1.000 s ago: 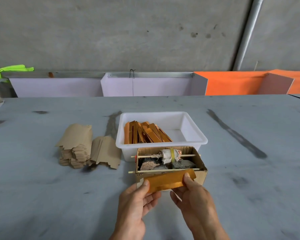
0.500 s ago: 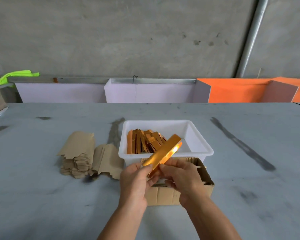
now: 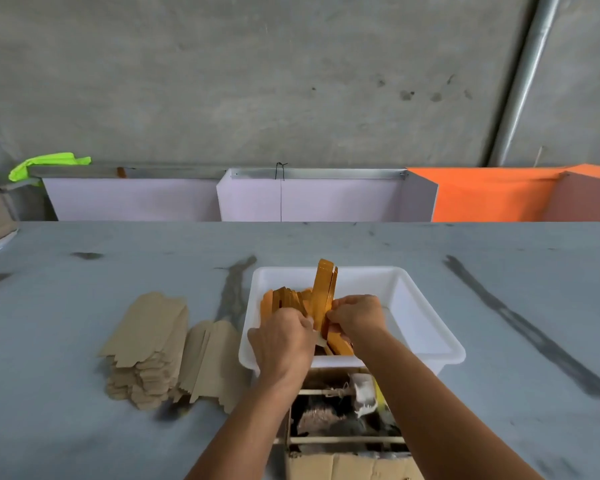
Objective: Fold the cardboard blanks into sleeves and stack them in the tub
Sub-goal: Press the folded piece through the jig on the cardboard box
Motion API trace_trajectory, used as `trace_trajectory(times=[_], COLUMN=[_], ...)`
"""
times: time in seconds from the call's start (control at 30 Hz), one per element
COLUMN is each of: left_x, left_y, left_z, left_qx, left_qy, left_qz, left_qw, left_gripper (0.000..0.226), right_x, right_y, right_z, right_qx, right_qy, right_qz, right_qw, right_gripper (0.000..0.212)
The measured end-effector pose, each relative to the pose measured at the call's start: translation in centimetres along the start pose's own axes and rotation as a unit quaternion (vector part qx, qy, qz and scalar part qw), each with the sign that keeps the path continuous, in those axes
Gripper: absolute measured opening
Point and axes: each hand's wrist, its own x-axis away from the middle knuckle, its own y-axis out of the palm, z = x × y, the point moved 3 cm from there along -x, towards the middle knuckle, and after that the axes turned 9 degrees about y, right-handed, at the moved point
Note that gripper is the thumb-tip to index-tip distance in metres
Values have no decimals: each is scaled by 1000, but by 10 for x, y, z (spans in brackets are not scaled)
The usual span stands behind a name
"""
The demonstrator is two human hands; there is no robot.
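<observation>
Left hand (image 3: 284, 341): I see it over the tub's near-left part, fingers curled, pinching the lower left edge of the sleeve.
Right hand (image 3: 357, 315): I see it just right of the sleeve, fingers curled, pinching its lower right edge; the two hands nearly touch.
Sleeve (image 3: 323, 289): orange, glossy, held upright between both hands; its top rises above the tub's far rim, its lower end sits among the stack.
Stack (image 3: 284, 299): orange sleeves standing on edge in the left half of the tub, leaning against one another; a few lie lower, near the right wrist.
Tub (image 3: 426, 306): white plastic, rectangular, near the middle of the table; I see its right half bare.
Blanks (image 3: 153, 344): plain brown cardboard, two piles side by side, just left of the tub toward the table's near-left area; the left pile is the taller.
Box (image 3: 347, 427): open cardboard, touching or almost touching the tub's near wall, at the table's near edge; two thin sticks cross its top; its contents are blurred, and I cannot tell what they are.
Table (image 3: 84, 427): grey, with dark streaks.
Panels (image 3: 309, 199): white and orange, behind the table's far edge.
</observation>
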Motion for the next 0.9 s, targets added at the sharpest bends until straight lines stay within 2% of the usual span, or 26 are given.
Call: trace_trajectory(times=[0.17, 0.33, 0.47, 0.6, 0.67, 0.77, 0.9], left_x=[-5, 0, 6, 8, 12, 20, 28], left_y=[15, 7, -19, -52, -66, -79, -80], left_z=[-10, -12, -37, -67, -81, -96, -99], left_qx=[-70, -24, 22, 81, 93, 97, 97], left_qy=[32, 51, -10, -72, -97, -105, -101], left_qz=[6, 35, 111, 162, 179, 186, 184], left_qw=[997, 998, 994, 981, 975, 972, 973], left_gripper=[20, 17, 25, 33, 34, 37, 40], right_x=[-34, -21, 38, 92, 107, 113, 102], right_y=[11, 21, 48, 79, 97, 132, 164], right_z=[0, -4, -17, -15, -4, 22, 42], right_qx=[149, 320, 264, 255, 292, 392, 495], right_qy=[-35, -120, -289, -396, -401, -340, -315], right_qz=[49, 94, 61, -13, -48, -71, -26], right_qw=[987, 935, 918, 882, 867, 852, 810], right_gripper=[19, 13, 29, 22, 20, 19, 34])
